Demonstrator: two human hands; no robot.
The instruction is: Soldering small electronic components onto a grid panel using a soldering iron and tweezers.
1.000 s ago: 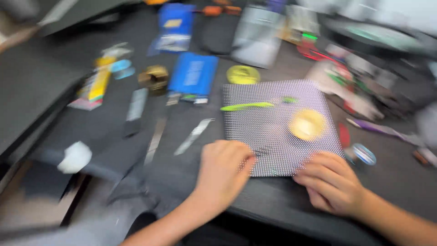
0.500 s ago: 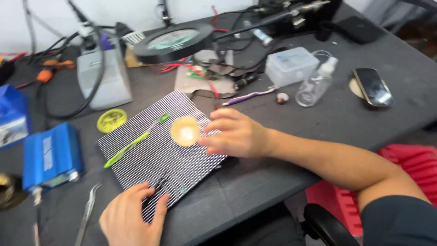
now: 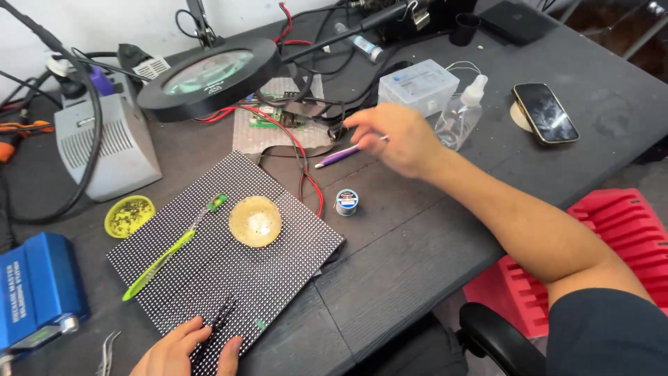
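Right hand [image 3: 398, 138] reached over the purple-handled tool [image 3: 346, 152] on the tabletop [image 3: 431, 230], fingers loosely curled, apparently gripping its rear end. Left hand [image 3: 182, 349] lay flat, steadying the LED matrix panel [image 3: 223, 264]. Advisable: a firm grip near the tip.

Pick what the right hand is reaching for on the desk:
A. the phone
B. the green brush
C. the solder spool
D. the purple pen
D: the right hand has its fingers at the end of the purple pen, which lies on the desk just behind the panel; the phone, solder spool and green brush all lie apart from it.
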